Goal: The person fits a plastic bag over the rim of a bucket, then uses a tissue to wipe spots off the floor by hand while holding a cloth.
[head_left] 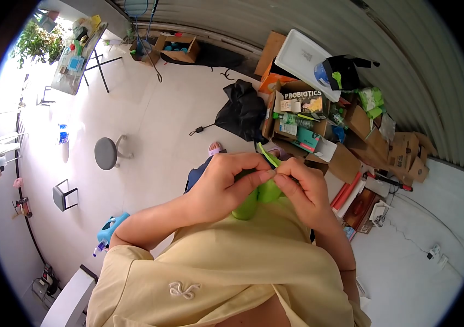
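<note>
In front of my chest, a bright green thing (245, 207) hangs below my fingers. It has smooth rounded lower parts and a thin strip that sticks up between my hands; its exact kind is unclear. My left hand (229, 177) is closed, thumb and forefinger pinching the green thing near the base of the strip. Right beside it, my right hand (304, 191) pinches the same spot, its fingertips meeting the left thumb. The fingers partly cover the green thing.
Opened cardboard boxes (346, 163) with bottles and packets stand ahead to the right, by a black bag (240, 111) on the floor. A round grey stool (106, 153) and a small black stool (64, 196) stand at left. Farther off is a cluttered folding table (71, 82).
</note>
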Demonstrator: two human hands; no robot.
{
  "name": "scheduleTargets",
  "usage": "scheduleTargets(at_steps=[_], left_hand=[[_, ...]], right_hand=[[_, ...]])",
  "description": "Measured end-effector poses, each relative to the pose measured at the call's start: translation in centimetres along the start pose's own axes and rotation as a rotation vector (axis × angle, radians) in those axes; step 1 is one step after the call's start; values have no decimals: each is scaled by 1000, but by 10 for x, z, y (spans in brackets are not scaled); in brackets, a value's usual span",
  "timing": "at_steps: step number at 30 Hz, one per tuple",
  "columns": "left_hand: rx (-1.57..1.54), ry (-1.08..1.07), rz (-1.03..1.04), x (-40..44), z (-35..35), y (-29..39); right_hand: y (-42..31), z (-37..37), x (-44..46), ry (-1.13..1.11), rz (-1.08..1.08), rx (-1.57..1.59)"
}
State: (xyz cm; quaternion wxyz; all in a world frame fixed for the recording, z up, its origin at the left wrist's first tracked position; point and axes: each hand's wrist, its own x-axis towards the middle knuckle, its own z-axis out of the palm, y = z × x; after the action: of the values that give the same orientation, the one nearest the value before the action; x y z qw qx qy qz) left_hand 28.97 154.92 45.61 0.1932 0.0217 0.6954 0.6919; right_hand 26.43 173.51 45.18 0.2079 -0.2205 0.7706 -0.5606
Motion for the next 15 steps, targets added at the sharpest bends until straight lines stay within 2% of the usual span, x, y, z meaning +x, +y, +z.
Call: scheduleTargets(at_steps=[3,6,13,15], left_hand=[[-110,17,14,0,2,-9],[-96,18,-26,0,0,-11],[-87,22,-38,2,-5,-16],[-414,149,-120,4,-13,-24]], right_hand=[[2,3,-2,2,74,120],[11,7,-4,31,60,188],[11,9,-5,33,107,193],[13,14,-4,223,88,540]])
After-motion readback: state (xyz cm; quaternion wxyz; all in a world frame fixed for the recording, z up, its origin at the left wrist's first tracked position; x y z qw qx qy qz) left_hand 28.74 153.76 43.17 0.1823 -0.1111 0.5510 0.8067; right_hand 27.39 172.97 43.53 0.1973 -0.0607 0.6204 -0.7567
